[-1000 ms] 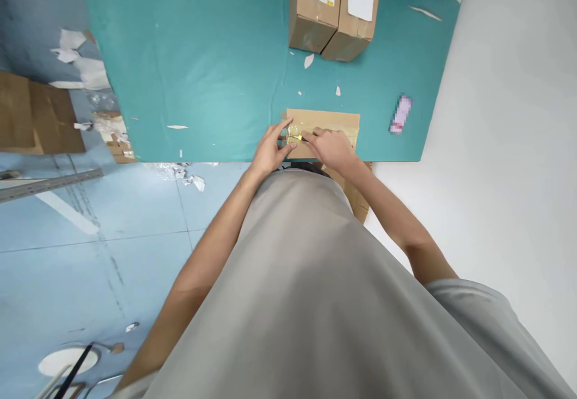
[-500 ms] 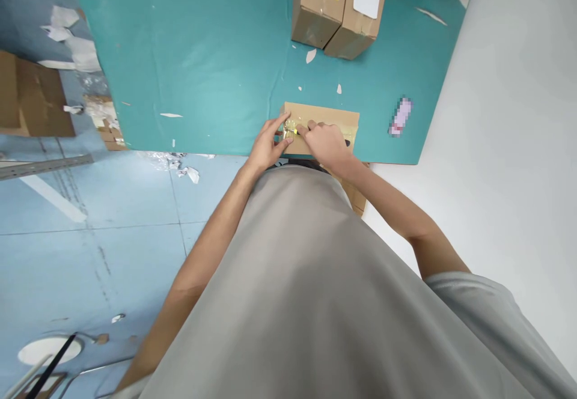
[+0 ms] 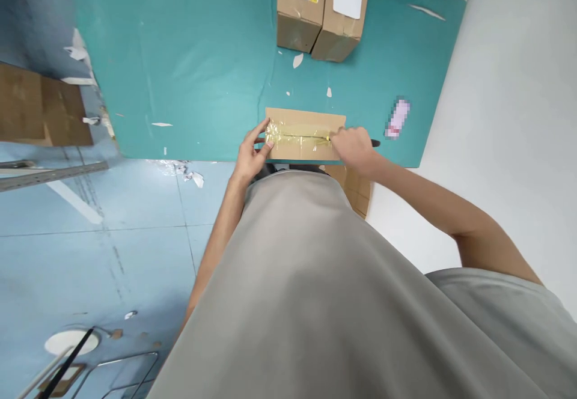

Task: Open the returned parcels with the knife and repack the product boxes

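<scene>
A long cardboard box (image 3: 293, 151) lies at the near edge of the green table, clear yellowish tape along its top. A dark slit line runs lengthwise through the tape. At the box's left end, my left hand (image 3: 251, 154) rests with fingers and thumb apart on its corners. My right hand (image 3: 355, 148) is closed around a cutter (image 3: 375, 143) at the right end of the box. The cutter's dark end sticks out to the right of the hand, and a yellow part shows at its front, on the tape.
Two tall cardboard boxes (image 3: 300, 31) with white labels stand farther back on the green table (image 3: 202, 74). A blurred pink item (image 3: 397, 119) lies at right. Paper scraps are scattered about. More cardboard (image 3: 65, 110) sits at far left.
My right hand has moved right along the box with the cutter, and the slit in the tape now shows. My left hand stays at the left end. The view has shifted slightly.
</scene>
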Demonstrator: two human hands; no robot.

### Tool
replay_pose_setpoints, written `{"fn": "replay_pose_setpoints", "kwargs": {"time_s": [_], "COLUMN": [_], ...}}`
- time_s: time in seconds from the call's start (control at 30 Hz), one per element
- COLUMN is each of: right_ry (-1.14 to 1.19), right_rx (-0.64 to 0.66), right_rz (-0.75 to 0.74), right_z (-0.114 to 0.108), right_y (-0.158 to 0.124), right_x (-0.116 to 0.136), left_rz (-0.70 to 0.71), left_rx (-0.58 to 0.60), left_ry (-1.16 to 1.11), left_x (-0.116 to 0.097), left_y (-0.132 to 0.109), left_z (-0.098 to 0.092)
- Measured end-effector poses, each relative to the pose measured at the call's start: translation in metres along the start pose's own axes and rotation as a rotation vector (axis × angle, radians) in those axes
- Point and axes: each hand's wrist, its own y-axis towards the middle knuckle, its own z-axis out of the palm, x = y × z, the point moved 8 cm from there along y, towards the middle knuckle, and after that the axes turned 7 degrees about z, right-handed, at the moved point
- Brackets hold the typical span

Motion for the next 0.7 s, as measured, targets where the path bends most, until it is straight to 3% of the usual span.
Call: {"fn": "replay_pose_setpoints", "kwargs": {"time_s": [0.1,0.23,0.7], "right_ry": [-0.057,-0.051,-0.033], "right_rx": [0.037,0.02,0.003], "right_rz": [0.014,0.012,-0.06], "right_z": [0.014,0.028,0.041], "right_y": [-0.011,-0.019,-0.029], "right_x": [-0.037,-0.067,-0.106], "left_rz": [-0.039,-0.091,-0.12], "left_rx": [0.004,-0.019,-0.102], "left_ry": [0.0,0.009,0.038], "left_x": [-0.001,0.0,-0.003], "left_y": [-0.001,-0.006,-0.005], "left_z": [0.003,0.007,0.011]}}
